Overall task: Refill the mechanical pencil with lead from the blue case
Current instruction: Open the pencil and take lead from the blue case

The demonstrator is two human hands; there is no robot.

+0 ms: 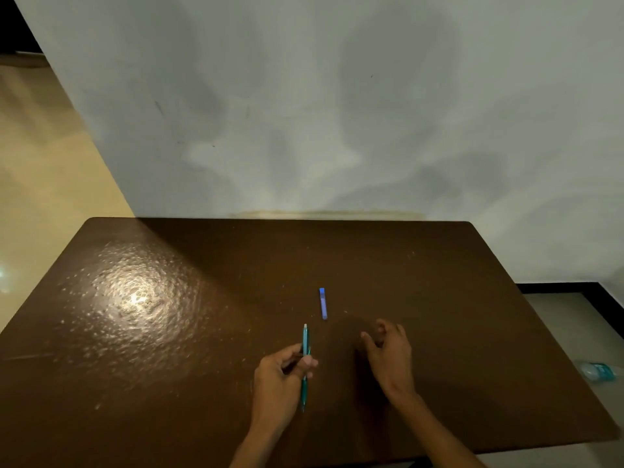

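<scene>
A teal mechanical pencil (305, 342) with a white cap end pointing away from me is held in my left hand (280, 383), gripped around its middle; its tip points toward me. The slim blue lead case (323, 303) lies flat on the brown table (169, 332), a short way beyond both hands. My right hand (388, 356) hovers just right of the pencil with fingers loosely curled and apart, holding nothing, its fingertips a little below the case's near end.
A pale wall rises right behind the table's far edge. A clear plastic bottle (596, 370) with a teal label lies on the floor past the table's right edge. Tiled floor shows at the left.
</scene>
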